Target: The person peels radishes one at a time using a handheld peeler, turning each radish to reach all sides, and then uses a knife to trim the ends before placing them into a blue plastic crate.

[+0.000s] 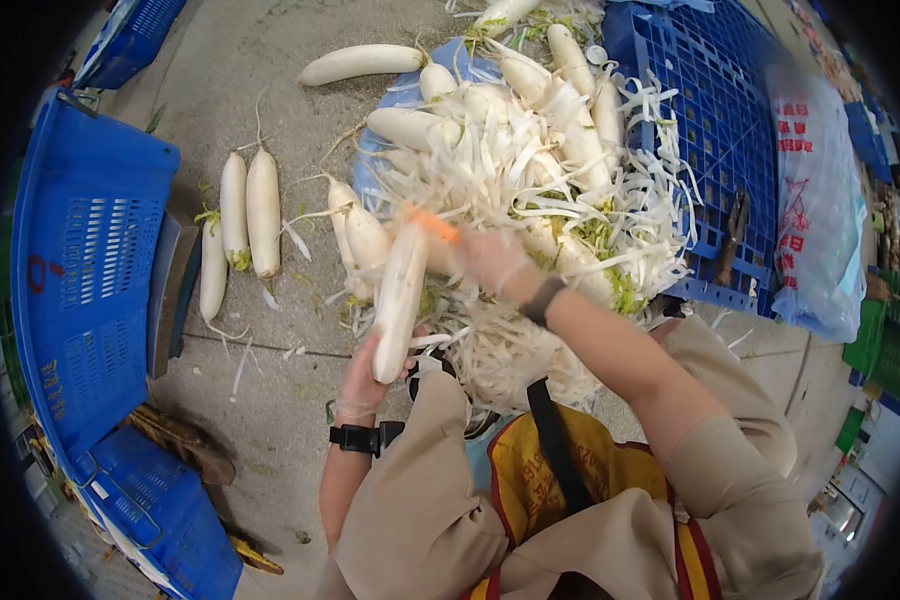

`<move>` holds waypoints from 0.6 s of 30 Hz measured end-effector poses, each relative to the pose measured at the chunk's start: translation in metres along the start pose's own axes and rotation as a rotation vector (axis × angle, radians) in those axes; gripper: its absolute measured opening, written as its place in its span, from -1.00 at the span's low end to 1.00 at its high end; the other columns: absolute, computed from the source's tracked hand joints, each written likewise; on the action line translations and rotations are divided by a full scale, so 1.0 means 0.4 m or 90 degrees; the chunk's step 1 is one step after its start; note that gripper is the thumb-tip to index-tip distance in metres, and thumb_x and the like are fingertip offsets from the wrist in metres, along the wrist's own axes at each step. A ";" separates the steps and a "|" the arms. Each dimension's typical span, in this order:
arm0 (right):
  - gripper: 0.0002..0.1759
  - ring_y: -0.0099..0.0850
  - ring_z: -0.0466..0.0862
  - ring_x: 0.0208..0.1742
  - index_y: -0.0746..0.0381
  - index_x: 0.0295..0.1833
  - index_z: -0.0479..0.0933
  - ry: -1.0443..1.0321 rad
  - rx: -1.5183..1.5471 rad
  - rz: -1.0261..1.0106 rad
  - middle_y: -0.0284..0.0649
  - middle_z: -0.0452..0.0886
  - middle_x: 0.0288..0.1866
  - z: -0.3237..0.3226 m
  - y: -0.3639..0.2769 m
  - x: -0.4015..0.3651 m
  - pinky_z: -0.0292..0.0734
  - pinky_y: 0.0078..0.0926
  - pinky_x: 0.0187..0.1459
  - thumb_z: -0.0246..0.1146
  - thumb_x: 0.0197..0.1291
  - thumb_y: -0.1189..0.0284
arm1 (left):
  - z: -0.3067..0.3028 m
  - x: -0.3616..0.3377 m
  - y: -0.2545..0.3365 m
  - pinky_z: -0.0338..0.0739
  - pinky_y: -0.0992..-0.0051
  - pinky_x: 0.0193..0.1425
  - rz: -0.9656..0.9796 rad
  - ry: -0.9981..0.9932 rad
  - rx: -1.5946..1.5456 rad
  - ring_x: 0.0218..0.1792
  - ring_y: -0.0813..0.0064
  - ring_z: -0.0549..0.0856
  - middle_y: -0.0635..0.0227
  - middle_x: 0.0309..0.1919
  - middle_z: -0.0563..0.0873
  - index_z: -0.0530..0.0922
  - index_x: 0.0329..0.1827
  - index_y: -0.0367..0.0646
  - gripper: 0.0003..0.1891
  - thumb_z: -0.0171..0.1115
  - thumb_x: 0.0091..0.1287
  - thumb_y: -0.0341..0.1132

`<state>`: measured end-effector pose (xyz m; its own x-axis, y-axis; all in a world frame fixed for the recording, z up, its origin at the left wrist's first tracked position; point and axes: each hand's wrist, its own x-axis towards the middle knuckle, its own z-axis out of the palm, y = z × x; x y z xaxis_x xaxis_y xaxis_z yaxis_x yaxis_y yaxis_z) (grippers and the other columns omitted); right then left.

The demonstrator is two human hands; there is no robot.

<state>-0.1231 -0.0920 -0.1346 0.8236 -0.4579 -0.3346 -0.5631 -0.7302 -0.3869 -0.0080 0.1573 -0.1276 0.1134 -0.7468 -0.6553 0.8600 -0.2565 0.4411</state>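
Note:
My left hand (362,378) is wrapped round the lower end of a white daikon radish (401,290), which slants up and away from me. In my right hand (495,266) is an orange peeler (432,223), held at the upper end of that radish and blurred by motion. Both hands appear to wear thin clear gloves. Behind them lies a pile of daikon radishes (570,130) covered with long white peel strips (490,140). More peelings (520,355) are heaped on the floor between my legs.
Three radishes (262,215) lie on the concrete floor at left. Blue plastic crates (100,230) stand along the left side. A blue slatted pallet (705,120) is at the right, with a plastic bag with red print (818,200) beside it. Blue sheeting (370,175) shows under the pile.

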 end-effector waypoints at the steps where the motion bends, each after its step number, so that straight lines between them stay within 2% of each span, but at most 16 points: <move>1: -0.72 -0.22 0.67 -0.52 0.12 -0.01 0.40 0.001 0.000 -0.001 -0.15 0.63 -0.52 0.012 0.018 0.006 0.52 -0.27 -0.56 0.05 0.28 0.21 | -0.001 -0.001 -0.003 0.58 0.60 -0.43 0.002 0.000 0.001 -0.38 0.48 0.64 0.01 0.05 0.58 0.30 0.31 -0.20 -0.46 -0.12 0.44 0.03; 3: -0.74 -0.18 0.66 -0.54 0.07 0.02 0.42 0.011 0.005 0.068 -0.19 0.63 -0.52 0.012 0.021 0.021 0.56 -0.29 -0.51 -0.02 0.29 0.27 | -0.012 -0.001 0.003 0.58 0.59 -0.45 -0.009 -0.029 -0.090 -0.38 0.45 0.64 -0.01 0.05 0.57 0.30 0.32 -0.19 -0.44 -0.16 0.44 0.05; 4: -0.77 -0.18 0.64 -0.58 0.04 -0.04 0.45 -0.031 0.022 -0.049 -0.19 0.61 -0.55 -0.024 -0.034 -0.032 0.54 -0.27 -0.55 -0.01 0.30 0.24 | -0.019 0.012 0.006 0.58 0.59 -0.45 -0.002 -0.030 -0.093 -0.38 0.45 0.64 -0.01 0.05 0.57 0.30 0.32 -0.19 -0.44 -0.16 0.44 0.05; 5: -0.77 -0.18 0.64 -0.58 0.04 -0.04 0.45 -0.037 0.020 -0.051 -0.19 0.61 -0.55 0.004 -0.053 -0.068 0.54 -0.27 -0.55 -0.01 0.30 0.24 | -0.030 0.014 0.001 0.57 0.59 -0.47 -0.030 -0.038 -0.145 -0.38 0.44 0.64 -0.02 0.05 0.56 0.29 0.32 -0.20 -0.45 -0.16 0.45 0.03; 7: -0.80 -0.19 0.62 -0.62 0.02 -0.09 0.45 -0.044 0.094 -0.292 -0.17 0.60 -0.58 0.051 -0.078 -0.111 0.51 -0.25 -0.61 0.00 0.28 0.24 | -0.024 0.009 -0.004 0.57 0.59 -0.49 -0.066 -0.042 -0.195 -0.38 0.44 0.64 -0.03 0.05 0.56 0.29 0.32 -0.20 -0.46 -0.16 0.45 0.01; 8: -0.81 -0.21 0.61 -0.63 0.05 -0.08 0.43 -0.047 0.019 -0.231 -0.17 0.60 -0.57 0.049 -0.066 -0.081 0.48 -0.25 -0.65 0.02 0.26 0.26 | -0.005 0.004 -0.005 0.52 0.56 -0.56 -0.061 0.037 -0.212 -0.40 0.41 0.64 0.02 -0.03 0.60 0.33 0.28 -0.20 -0.46 -0.17 0.44 0.04; 9: -0.80 -0.20 0.61 -0.63 0.09 -0.10 0.44 0.007 0.038 -0.118 -0.19 0.60 -0.57 0.031 -0.048 -0.046 0.49 -0.25 -0.65 0.04 0.24 0.27 | 0.009 -0.001 -0.003 0.46 0.54 -0.62 -0.056 0.114 -0.227 -0.42 0.38 0.63 0.07 -0.11 0.63 0.38 0.23 -0.20 -0.45 -0.17 0.44 0.07; 11: -0.76 -0.21 0.63 -0.60 0.11 -0.04 0.42 0.078 -0.050 -0.029 -0.20 0.59 -0.57 0.074 0.059 0.045 0.52 -0.25 -0.61 0.03 0.25 0.27 | 0.017 -0.007 0.000 0.51 0.55 -0.61 -0.048 0.072 -0.224 -0.42 0.38 0.64 0.02 -0.05 0.60 0.33 0.27 -0.22 -0.48 -0.20 0.45 0.00; 12: -0.76 -0.21 0.63 -0.60 0.11 -0.04 0.42 0.081 -0.048 -0.028 -0.20 0.59 -0.57 0.057 0.036 0.028 0.52 -0.25 -0.61 0.03 0.25 0.27 | 0.017 -0.012 0.005 0.55 0.57 -0.60 -0.042 0.033 -0.217 -0.41 0.39 0.64 -0.02 0.01 0.57 0.29 0.31 -0.24 -0.49 -0.23 0.46 -0.07; 13: -0.73 -0.22 0.64 -0.57 0.12 0.01 0.41 0.005 -0.040 -0.055 -0.20 0.59 -0.56 0.022 -0.016 -0.006 0.53 -0.24 -0.58 0.03 0.25 0.27 | 0.017 -0.012 0.017 0.55 0.57 -0.60 -0.042 0.031 -0.211 -0.41 0.39 0.64 -0.02 0.01 0.57 0.29 0.31 -0.24 -0.49 -0.23 0.46 -0.07; 14: -0.70 -0.23 0.65 -0.54 0.12 0.05 0.39 -0.074 -0.037 -0.087 -0.20 0.60 -0.55 -0.003 -0.054 -0.033 0.55 -0.23 -0.56 0.03 0.25 0.26 | 0.019 -0.007 0.016 0.48 0.57 -0.64 -0.052 0.044 -0.214 -0.48 0.40 0.62 0.07 -0.07 0.61 0.36 0.23 -0.20 -0.52 -0.22 0.45 -0.03; 15: -0.70 -0.23 0.65 -0.54 0.12 0.05 0.39 -0.079 -0.038 -0.091 -0.20 0.60 -0.55 -0.003 -0.077 -0.063 0.55 -0.23 -0.56 0.03 0.25 0.26 | 0.020 -0.008 0.006 0.41 0.57 -0.68 -0.066 0.063 -0.222 -0.54 0.42 0.59 0.16 -0.16 0.64 0.42 0.15 -0.16 -0.53 -0.22 0.44 0.00; 17: -0.66 -0.25 0.67 -0.50 0.11 0.12 0.36 -0.191 0.079 -0.254 -0.18 0.60 -0.53 0.015 -0.110 -0.123 0.56 -0.21 -0.54 0.01 0.28 0.24 | -0.004 -0.004 -0.016 0.39 0.57 -0.69 -0.069 0.085 -0.222 -0.56 0.43 0.58 0.18 -0.18 0.64 0.44 0.11 -0.15 -0.54 -0.23 0.44 0.00; 18: -0.62 -0.19 0.68 -0.47 0.10 0.14 0.35 -0.143 0.046 -0.228 -0.15 0.61 -0.49 0.013 -0.099 -0.100 0.58 -0.16 -0.47 -0.02 0.29 0.18 | -0.012 0.000 -0.019 0.37 0.57 -0.70 -0.062 0.100 -0.216 -0.58 0.44 0.56 0.21 -0.21 0.64 0.46 0.07 -0.13 -0.55 -0.24 0.45 0.00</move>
<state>-0.1339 -0.0420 -0.1104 0.9374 -0.0545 -0.3440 -0.2543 -0.7821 -0.5689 -0.0120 0.1620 -0.1338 0.0753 -0.6195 -0.7814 0.9833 -0.0840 0.1614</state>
